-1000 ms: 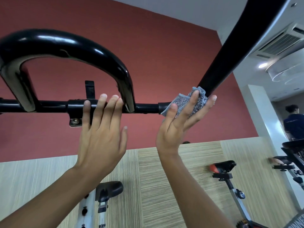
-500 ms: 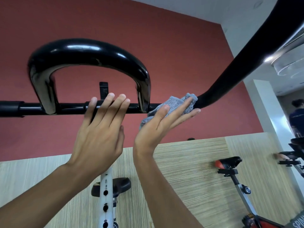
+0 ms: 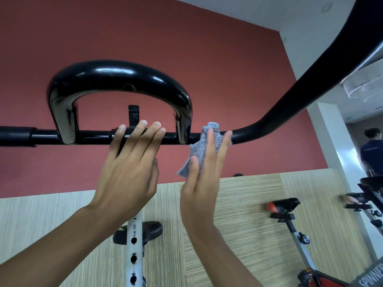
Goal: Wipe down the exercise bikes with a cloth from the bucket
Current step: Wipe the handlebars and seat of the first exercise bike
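Observation:
I look up at a black exercise-bike handlebar [image 3: 269, 119] with a glossy loop grip [image 3: 116, 73] rising from its crossbar. A small grey cloth [image 3: 196, 150] lies against the crossbar just right of the loop's right foot. My right hand [image 3: 203, 187] presses the cloth onto the bar with straight, upright fingers, and the thumb lies on the cloth's lower part. My left hand [image 3: 128, 168] rests on the crossbar under the loop, its straight fingertips reaching over the bar. No bucket is in view.
A white seat post [image 3: 134, 251] with a black saddle [image 3: 151, 228] stands below my hands. Another bike with a red-and-black saddle [image 3: 284, 204] stands at right. A person in a dark shirt [image 3: 371, 150] is at the far right. Behind is a red wall over wood panelling [image 3: 248, 204].
My right hand slid the cloth left along the bar, from the bend toward the loop's right foot, and now stands more upright. My left hand stayed on the crossbar.

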